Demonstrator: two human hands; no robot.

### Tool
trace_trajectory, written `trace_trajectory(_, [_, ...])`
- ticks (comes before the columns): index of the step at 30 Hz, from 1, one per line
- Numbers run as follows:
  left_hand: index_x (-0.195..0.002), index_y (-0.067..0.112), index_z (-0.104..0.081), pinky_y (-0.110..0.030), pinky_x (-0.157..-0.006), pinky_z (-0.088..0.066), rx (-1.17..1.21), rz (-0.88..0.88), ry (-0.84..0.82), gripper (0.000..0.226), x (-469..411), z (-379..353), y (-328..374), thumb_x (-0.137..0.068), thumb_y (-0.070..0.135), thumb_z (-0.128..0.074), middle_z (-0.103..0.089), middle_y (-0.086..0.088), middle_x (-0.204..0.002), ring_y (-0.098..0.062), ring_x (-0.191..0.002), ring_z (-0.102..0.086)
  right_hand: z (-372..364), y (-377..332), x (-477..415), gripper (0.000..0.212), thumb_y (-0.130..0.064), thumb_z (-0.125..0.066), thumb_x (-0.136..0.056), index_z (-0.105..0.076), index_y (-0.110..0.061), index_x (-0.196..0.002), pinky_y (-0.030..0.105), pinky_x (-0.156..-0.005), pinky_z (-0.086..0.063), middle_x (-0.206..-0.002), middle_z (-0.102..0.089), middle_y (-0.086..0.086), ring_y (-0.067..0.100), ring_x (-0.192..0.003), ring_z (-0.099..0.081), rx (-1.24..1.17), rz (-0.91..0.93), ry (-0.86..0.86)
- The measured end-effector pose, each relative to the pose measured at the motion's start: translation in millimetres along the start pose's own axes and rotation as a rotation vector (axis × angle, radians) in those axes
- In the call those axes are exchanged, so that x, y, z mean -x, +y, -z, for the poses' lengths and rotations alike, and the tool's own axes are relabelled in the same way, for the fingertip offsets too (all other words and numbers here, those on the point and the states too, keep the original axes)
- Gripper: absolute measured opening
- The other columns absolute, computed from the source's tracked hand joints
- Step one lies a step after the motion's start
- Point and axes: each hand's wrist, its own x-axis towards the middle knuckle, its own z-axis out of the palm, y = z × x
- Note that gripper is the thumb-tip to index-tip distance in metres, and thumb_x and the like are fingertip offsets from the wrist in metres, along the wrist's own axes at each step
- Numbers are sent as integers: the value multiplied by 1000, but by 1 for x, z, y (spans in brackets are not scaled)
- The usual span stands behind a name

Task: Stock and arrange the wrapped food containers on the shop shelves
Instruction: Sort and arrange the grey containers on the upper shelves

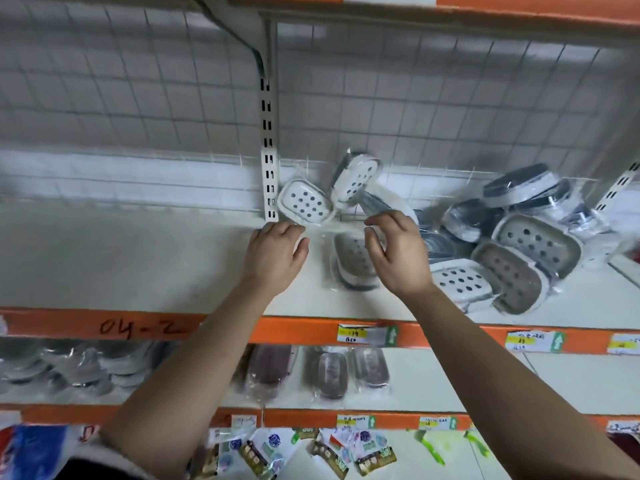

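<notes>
Several white perforated containers in clear wrap lie on the upper shelf [138, 265]. One container [304, 202] leans by the slotted upright, and a second [356, 178] is tipped against the wire back. A third [349, 263] lies flat between my hands. My left hand [277, 254] sits just below the leaning container, fingers loosely curled, fingertips at its wrap edge, gripping nothing that I can see. My right hand [398, 251] hovers over the right side of the flat container with relaxed, spread fingers, empty.
A jumbled pile of wrapped containers [519, 237] fills the shelf's right part. The slotted upright [269, 168] and wire grid back [138, 98] bound the shelf. An orange price rail [104, 327] runs along its front. Lower shelves hold more wrapped goods [332, 375].
</notes>
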Motion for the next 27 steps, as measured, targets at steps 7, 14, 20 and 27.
trace_trajectory(7, [-145, 3, -39, -38, -109, -34, 67, 21, -115, 49, -91, -17, -22, -103, 27, -39, -42, -17, -146, -33, -133, -39, -21, 9, -46, 17, -11, -57, -94, -68, -3, -103, 45, -89, -46, -103, -63, 13, 35, -99, -58, 29, -39, 72])
trace_trajectory(14, [-152, -3, -13, -38, -109, -28, 215, 156, -165, 61, -132, -39, -21, -104, 28, -37, -39, -27, -141, -36, -133, -35, -27, 17, -70, 16, -11, -57, -94, -68, -3, -103, 37, -86, -45, -100, -64, 13, 34, -97, -58, 46, -47, 126])
trace_trajectory(20, [-123, 4, -61, -37, -98, -41, 361, 66, 55, 36, -120, -49, -23, -98, 28, -55, -48, -21, -116, -34, -107, -52, -23, 23, -75, 18, -12, -55, -96, -68, -3, -105, 29, -84, -41, -102, -63, 12, 32, -99, -57, 26, -102, 167])
trace_trajectory(27, [-115, 6, -56, -37, -87, -45, 476, 46, 22, 40, -93, -42, -23, -85, 27, -71, -65, -11, -110, -31, -105, -58, -23, 21, -67, 17, -11, -55, -96, -68, -3, -103, 28, -83, -40, -100, -64, 12, 32, -97, -58, 14, -79, 166])
